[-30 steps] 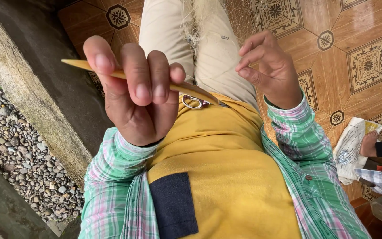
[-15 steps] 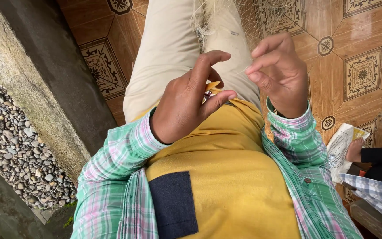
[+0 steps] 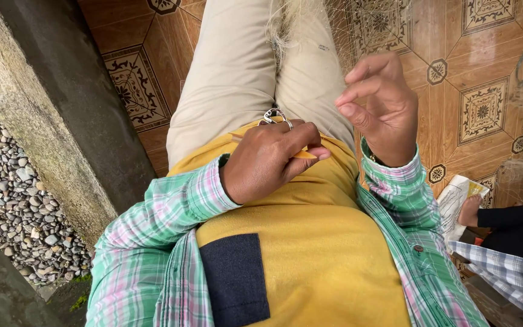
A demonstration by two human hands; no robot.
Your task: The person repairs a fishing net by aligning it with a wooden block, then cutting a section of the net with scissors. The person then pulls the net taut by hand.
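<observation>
**Against the yellow shirt: a netting needle held flat, fine mesh pinched above the lap**

Against the front of the yellow shirt, the left hand is seen closed around a slim, pale yellow netting needle. Only a short tip of the needle shows past the thumb, with a sliver at the wrist side; the rest is hidden under the fingers. Small metal scissors are glimpsed just beyond the knuckles, apparently hooked on a finger, though how they are carried cannot be told.

The right hand is raised just beside the left, apart from it, thumb and forefinger pressed together as if on a thread; the remaining fingers are loosely curled. The thread itself is too fine to be made out. A pale, gauzy fishing net is draped over the beige trousers and spread across the patterned tiled floor.

The needle is judged light, stiff and smooth, and therefore liable to slip; it is best held along its flat middle, between thumb and fingers, with the tip left free. The net is judged very light, limp and easily snagged or tangled; it is best taken by a single strand, in a fingertip pinch.

At lower right, a bare foot of another person is seen beside folded paper.
</observation>
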